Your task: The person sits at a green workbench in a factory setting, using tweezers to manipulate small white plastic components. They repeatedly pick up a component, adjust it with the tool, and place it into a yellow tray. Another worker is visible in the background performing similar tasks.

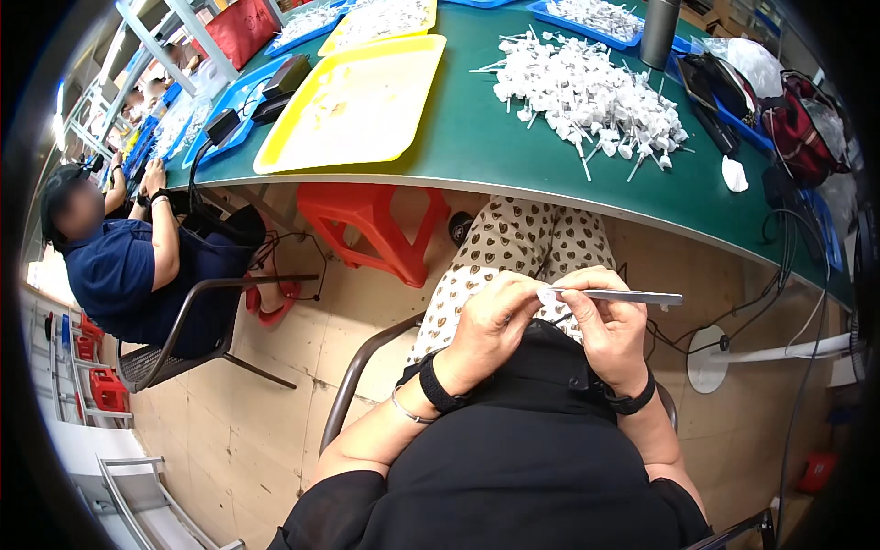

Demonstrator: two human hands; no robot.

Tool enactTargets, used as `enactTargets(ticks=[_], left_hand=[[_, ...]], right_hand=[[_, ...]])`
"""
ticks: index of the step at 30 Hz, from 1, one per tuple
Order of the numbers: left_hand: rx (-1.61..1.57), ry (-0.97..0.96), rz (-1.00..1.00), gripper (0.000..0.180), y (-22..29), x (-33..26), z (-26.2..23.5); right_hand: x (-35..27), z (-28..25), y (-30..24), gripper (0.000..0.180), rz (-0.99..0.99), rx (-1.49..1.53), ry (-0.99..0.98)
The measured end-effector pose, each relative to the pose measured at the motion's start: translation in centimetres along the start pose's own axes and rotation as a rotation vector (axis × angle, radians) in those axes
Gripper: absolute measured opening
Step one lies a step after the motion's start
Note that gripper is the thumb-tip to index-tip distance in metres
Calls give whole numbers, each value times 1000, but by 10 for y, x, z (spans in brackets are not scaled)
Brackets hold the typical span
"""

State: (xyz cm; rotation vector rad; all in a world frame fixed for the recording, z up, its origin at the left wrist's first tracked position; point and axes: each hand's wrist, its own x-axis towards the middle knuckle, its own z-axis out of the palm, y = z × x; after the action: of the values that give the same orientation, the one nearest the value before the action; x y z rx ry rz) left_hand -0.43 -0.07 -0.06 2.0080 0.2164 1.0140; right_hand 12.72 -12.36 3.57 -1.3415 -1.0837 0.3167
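Over my lap, my left hand pinches a small white plastic part between thumb and fingers. My right hand grips flat metal tweezers that point right, their inner end touching the white part. Both hands are close together below the table edge. A big pile of similar white parts with thin stems lies on the green table ahead.
A yellow tray sits left of the pile, blue trays further back, and a grey cylinder behind. A red stool stands under the table. A seated person in blue works at the left. Bags and cables lie at the right.
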Motion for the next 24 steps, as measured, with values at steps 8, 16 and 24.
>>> enactTargets(ticks=[8,16,24], left_hand=[[69,-16,2,26,1,-1,-1],[47,-17,6,26,1,0,-1],[15,-8,14,27,1,-1,0]], right_hand=[[0,-5,-3,6,17,-41,-95],[0,0,2,5,-9,-21,19],[7,-6,-6,5,-119,-198,-99]])
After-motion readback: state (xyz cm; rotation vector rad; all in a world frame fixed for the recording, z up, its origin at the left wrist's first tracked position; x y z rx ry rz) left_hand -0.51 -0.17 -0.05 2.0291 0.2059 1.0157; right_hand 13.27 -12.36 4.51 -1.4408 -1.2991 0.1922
